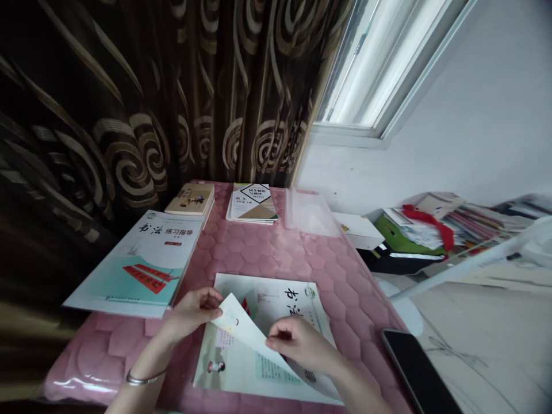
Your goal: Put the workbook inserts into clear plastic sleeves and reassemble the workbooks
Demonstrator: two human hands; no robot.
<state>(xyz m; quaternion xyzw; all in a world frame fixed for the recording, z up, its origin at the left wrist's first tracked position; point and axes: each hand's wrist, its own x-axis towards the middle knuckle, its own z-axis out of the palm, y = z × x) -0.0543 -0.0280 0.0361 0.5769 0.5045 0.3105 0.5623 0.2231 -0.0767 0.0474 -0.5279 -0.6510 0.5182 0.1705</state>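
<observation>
1. Evidently our work centres on the softcover booklet (pixel 276 302), lying flat on the pink worktop (pixel 241 253) close in front of us; we take it as the middle of the clock, with 12 pointing away. Its cover title reads sideways, towards 2 o'clock.
2. Our left hand (pixel 199 310), at 10 o'clock, is nearly closed, its thumb and fingers pinching the corner of a raised leaf (pixel 244 325). We judge that holding it by the tip keeps the leaf clear of the printed page beneath.
3. Our right hand (pixel 297 342), at 4 o'clock, has its fingers curled and its thumb and fingertips together on the same leaf's edge; probably this steadies the fold. How firmly it presses, we cannot tell.
4. Towards 10 o'clock we have white-and-teal books (pixel 138 259), and at 11 a tan book (pixel 190 198) just behind them; such grouping seems meant to leave us room to handle the booklet.
5. At 12 sits a white-and-gold book (pixel 252 202), with a clear plastic sheet (pixel 310 213) near it towards 1.
6. A dark phone (pixel 418 374) lies at 4 o'clock, beyond our right hand.
</observation>
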